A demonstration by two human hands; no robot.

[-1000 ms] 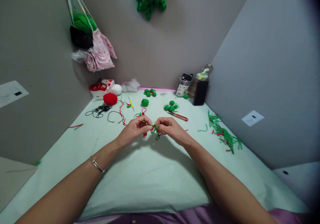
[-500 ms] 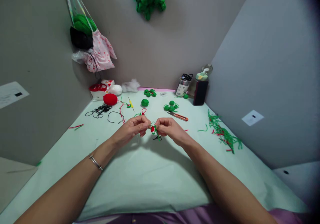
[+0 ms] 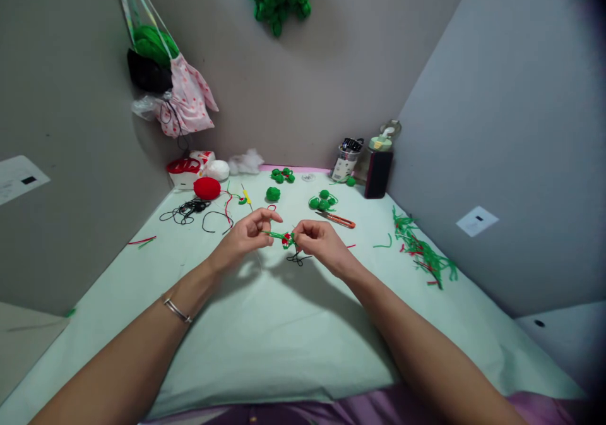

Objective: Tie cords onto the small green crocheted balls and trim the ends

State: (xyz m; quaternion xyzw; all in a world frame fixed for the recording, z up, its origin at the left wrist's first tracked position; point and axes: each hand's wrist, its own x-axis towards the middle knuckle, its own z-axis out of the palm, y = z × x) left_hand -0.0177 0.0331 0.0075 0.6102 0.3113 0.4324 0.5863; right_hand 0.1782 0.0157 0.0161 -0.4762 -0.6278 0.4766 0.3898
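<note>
Over the middle of the table, my right hand (image 3: pixel 316 240) pinches a small red, white and green crocheted piece (image 3: pixel 286 240) at its right side. Green yarn (image 3: pixel 273 233) stretches from this piece leftward to my left hand (image 3: pixel 243 239), whose thumb and index finger stand a little apart. The yarn runs into the left hand's curled fingers, which partly hide it. Below the piece, a loose black thread (image 3: pixel 298 258) hangs or lies near the tabletop; I cannot tell which. A small red loop (image 3: pixel 271 208) shows just beyond the left fingertips.
A red yarn ball (image 3: pixel 207 188), black cord (image 3: pixel 189 209) and a yellow-handled crochet hook (image 3: pixel 246 194) lie at the back left. An orange utility knife (image 3: pixel 337 220) lies beyond my right hand. Green yarn scraps (image 3: pixel 426 254) spread on the right. A dark phone (image 3: pixel 379 174) stands at the back.
My left hand has moved left, away from the crocheted piece, and its thumb and index finger have parted. Green yarn is now stretched between the hands. The right hand keeps its pinch.
</note>
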